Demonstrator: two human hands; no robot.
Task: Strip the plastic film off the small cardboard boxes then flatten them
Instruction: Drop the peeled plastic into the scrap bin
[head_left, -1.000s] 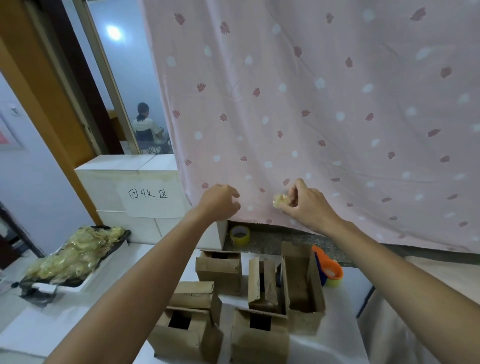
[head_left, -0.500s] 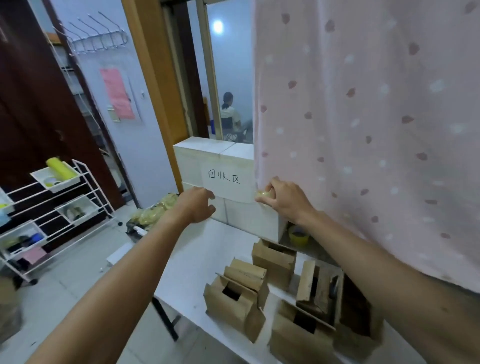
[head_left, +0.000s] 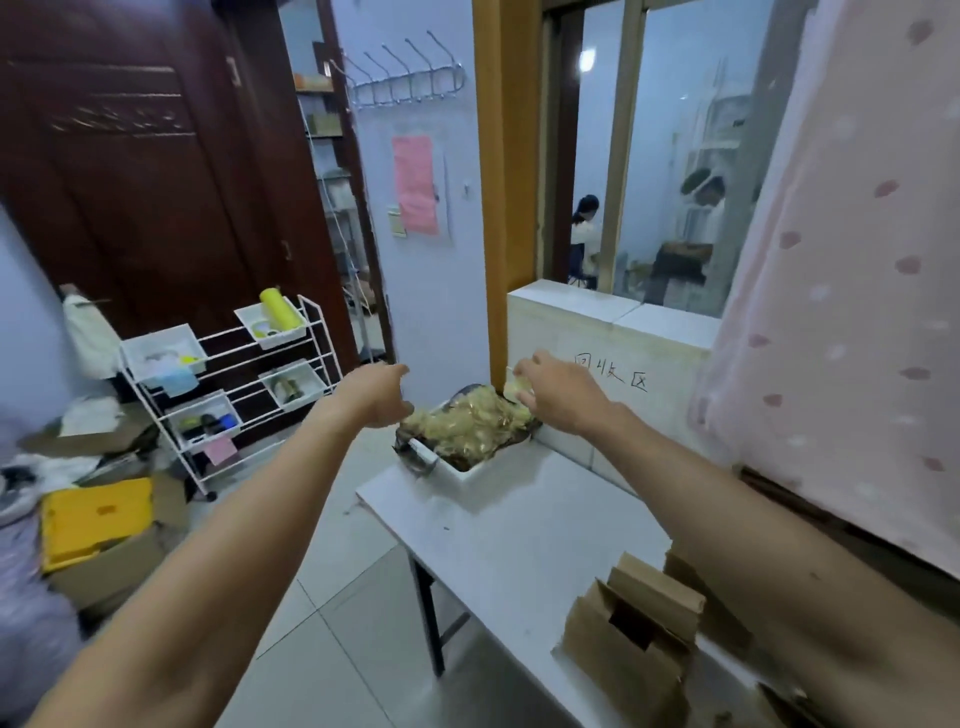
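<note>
Film (head_left: 518, 387) now over tray (head_left: 467, 471), in fingers (head_left: 531, 365)

wire rack (head_left: 228, 405) beside dark door (head_left: 130, 182); pink dotted curtain (head_left: 857, 312)

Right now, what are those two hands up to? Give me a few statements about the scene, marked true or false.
1. The right hand pinches a wad of film near the tray. True.
2. The tray is bare. False: crumpled film is heaped in it.
3. The cardboard boxes on the table stand unflattened. True.
4. The left hand grips a cardboard box. False: it holds nothing.
</note>
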